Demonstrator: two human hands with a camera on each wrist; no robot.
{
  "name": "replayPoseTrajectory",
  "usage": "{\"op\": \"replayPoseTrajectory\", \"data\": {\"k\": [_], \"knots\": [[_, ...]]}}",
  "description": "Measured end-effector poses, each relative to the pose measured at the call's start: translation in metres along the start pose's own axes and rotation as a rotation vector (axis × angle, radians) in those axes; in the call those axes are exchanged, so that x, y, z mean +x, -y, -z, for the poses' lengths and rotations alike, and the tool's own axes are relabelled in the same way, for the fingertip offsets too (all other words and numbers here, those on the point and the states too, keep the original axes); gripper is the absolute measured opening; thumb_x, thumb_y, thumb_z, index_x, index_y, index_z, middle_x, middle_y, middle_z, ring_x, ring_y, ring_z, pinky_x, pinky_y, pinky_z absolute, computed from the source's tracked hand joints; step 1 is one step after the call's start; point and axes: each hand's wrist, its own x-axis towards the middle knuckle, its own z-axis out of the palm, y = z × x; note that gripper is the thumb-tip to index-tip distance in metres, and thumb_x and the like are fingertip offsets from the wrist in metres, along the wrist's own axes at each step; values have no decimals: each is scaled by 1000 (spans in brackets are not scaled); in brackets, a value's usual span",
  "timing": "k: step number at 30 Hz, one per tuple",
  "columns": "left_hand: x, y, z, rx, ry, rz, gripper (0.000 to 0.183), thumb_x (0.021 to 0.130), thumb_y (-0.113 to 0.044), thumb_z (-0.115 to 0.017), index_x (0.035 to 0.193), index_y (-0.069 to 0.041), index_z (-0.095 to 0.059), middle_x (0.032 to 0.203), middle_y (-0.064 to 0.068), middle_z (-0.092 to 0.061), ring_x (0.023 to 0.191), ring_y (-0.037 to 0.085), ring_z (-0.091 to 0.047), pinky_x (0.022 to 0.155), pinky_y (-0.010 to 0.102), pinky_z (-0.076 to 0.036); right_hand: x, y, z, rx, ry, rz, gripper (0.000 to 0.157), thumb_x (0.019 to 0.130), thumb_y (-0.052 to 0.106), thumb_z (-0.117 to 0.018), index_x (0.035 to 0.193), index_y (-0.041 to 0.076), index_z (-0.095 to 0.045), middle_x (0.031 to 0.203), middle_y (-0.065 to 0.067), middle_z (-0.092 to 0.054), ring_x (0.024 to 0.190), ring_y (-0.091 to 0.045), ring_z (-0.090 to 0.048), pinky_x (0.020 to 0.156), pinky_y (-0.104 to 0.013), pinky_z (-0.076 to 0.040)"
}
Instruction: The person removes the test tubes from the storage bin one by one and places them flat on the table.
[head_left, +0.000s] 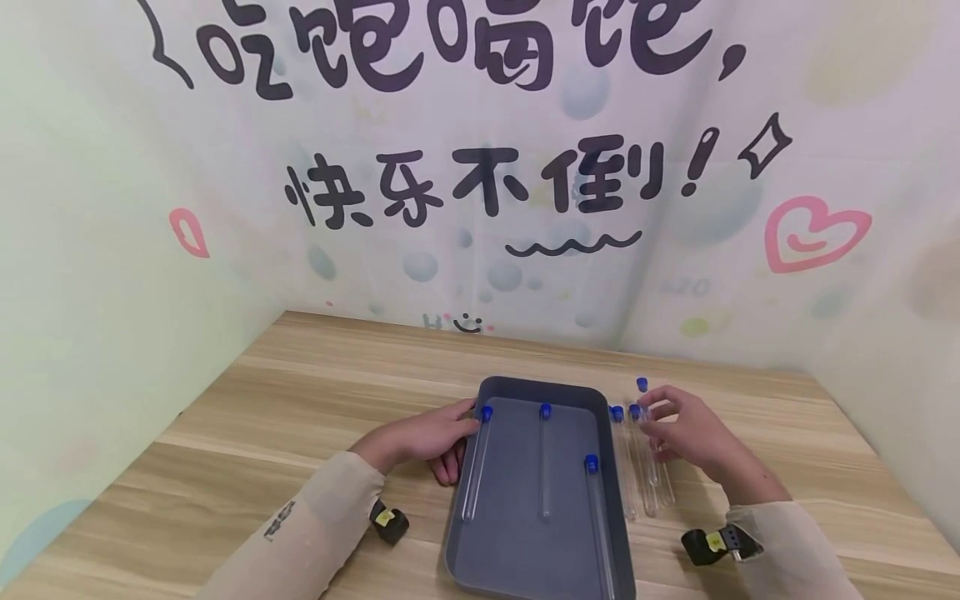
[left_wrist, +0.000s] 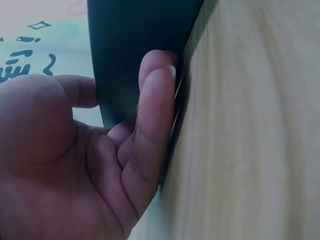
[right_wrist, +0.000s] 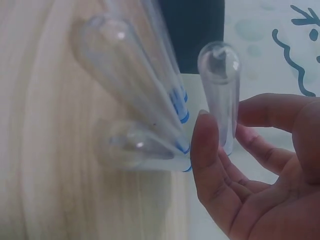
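My left hand [head_left: 431, 437] grips the grey tray [head_left: 517, 575] at its left side, thumb at the rim. In the left wrist view, the fingers [left_wrist: 152, 115] of this hand lie along the tray's dark outer wall [left_wrist: 135, 35], low by the tabletop. Right of the tray, my right hand [head_left: 686, 429] pinches a clear test tube [right_wrist: 222, 95] between thumb and fingers, its rounded end toward the wrist camera. Beside this hand, several more test tubes [right_wrist: 132, 70] with blue caps lie on the table. Inside the tray lie three blue-capped test tubes [head_left: 545, 467], spaced apart.
The wooden table [head_left: 315, 375] reaches back to a printed cloth backdrop [head_left: 480, 275]. The loose tubes lie close along the tray's right wall. Dark wrist cameras [head_left: 390, 523] are strapped at both sleeves.
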Motion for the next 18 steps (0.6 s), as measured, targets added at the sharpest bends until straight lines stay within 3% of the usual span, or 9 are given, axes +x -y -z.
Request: {"op": "replayPoseTrajectory", "data": {"k": [18], "knots": [[1, 3, 1, -6, -1, 0, 56, 109, -28, -34, 161, -26, -15, 66, 13, -63, 48, 18, -62, 48, 35, -59, 3, -6, -1, -118, -2, -28, 33, 93, 5, -62, 125, -2, -53, 119, -31, -57, 77, -22, -61, 62, -35, -57]]}}
